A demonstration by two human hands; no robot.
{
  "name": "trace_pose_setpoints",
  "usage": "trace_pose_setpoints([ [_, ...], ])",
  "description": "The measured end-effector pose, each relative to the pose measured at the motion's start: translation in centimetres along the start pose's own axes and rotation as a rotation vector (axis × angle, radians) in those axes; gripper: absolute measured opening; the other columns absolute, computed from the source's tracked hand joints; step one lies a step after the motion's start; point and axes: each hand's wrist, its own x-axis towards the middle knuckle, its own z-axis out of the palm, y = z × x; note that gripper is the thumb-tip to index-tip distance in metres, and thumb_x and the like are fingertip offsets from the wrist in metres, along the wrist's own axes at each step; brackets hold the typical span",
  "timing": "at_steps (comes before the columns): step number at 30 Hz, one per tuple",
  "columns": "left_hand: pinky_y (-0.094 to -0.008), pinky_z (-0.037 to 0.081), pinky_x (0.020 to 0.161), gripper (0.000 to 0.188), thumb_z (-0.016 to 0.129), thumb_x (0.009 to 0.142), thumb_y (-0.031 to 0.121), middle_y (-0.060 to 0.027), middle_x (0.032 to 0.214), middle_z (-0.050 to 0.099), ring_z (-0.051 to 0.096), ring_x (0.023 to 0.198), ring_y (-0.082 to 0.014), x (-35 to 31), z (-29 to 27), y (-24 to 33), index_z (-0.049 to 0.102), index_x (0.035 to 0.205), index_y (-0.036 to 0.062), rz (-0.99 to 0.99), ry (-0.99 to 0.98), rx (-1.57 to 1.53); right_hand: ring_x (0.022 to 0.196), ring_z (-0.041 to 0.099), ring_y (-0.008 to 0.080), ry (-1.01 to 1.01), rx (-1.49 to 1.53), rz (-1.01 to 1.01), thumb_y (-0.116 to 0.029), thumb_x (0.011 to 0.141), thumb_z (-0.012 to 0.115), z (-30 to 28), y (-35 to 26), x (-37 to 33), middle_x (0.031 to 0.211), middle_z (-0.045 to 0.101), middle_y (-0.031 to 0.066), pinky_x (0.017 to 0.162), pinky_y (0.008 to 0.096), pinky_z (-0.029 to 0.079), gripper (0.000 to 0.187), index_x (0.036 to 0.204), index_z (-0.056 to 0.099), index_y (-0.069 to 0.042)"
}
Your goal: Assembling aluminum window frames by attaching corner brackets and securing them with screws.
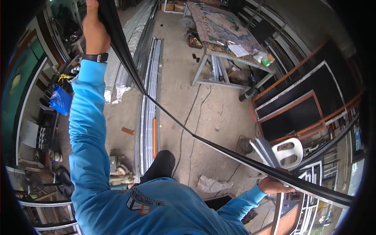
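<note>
A long black strip [219, 147] runs slantwise across the view, from the upper left down to the lower right. It narrows near its middle, where it looks twisted, and whether it is rubber or metal I cannot make out. My left hand [96, 34] is raised at the far upper left, closed around the strip with the thumb along it. Low on the right, my right hand [274, 185] grips the strip from beneath, its fingers partly hidden behind it. Both my arms are in blue sleeves.
Long metal profiles [150, 98] lie on the floor ahead. A work table [231, 48] with papers and tools stands at the far right. Dark framed panels [291, 117] lean at right, near a white plastic stool [288, 152]. Cables [192, 113] cross the floor; a blue bag [60, 99] sits left.
</note>
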Motion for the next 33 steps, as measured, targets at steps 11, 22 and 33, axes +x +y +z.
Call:
trace_pose_setpoints([
  [11,-0.0239,0.034,0.055,0.048,0.053,0.096,0.058,0.0049,0.073,0.05,0.045,0.064,-0.0055,26.6,11.6,-31.9,0.063,0.096,0.0107,-0.147,-0.156,-0.155,0.106,0.062,0.026,0.121,-0.217,-0.38,-0.049,0.105,0.03,34.2,22.4,12.5,0.122,0.053,0.0177,0.088,0.0376,0.059,0.054,0.135,0.041,-0.006],
  [22,-0.0377,0.039,0.105,0.081,0.037,0.099,0.064,-0.0216,0.122,0.063,0.056,0.119,-0.0282,41.9,18.7,-76.9,0.058,0.124,-0.0102,-0.242,-0.209,0.4,0.119,0.046,0.0439,0.3,-1.307,-0.749,-0.027,0.105,0.037,50.6,44.4,19.5,0.136,0.043,0.0322,0.101,0.0465,0.043,0.057,0.148,0.024,0.008],
  [33,-0.0298,0.048,0.087,0.075,0.055,0.093,0.062,-0.0102,0.109,0.066,0.062,0.096,-0.0166,53.6,25.8,-109.4,0.06,0.12,-0.0077,-0.78,-0.284,-0.032,0.091,0.06,0.0432,0.401,-1.004,-0.248,-0.037,0.108,0.026,79.6,54.4,19.8,0.108,0.06,0.0392,0.089,0.0517,0.045,0.063,0.109,0.058,0.018],
])
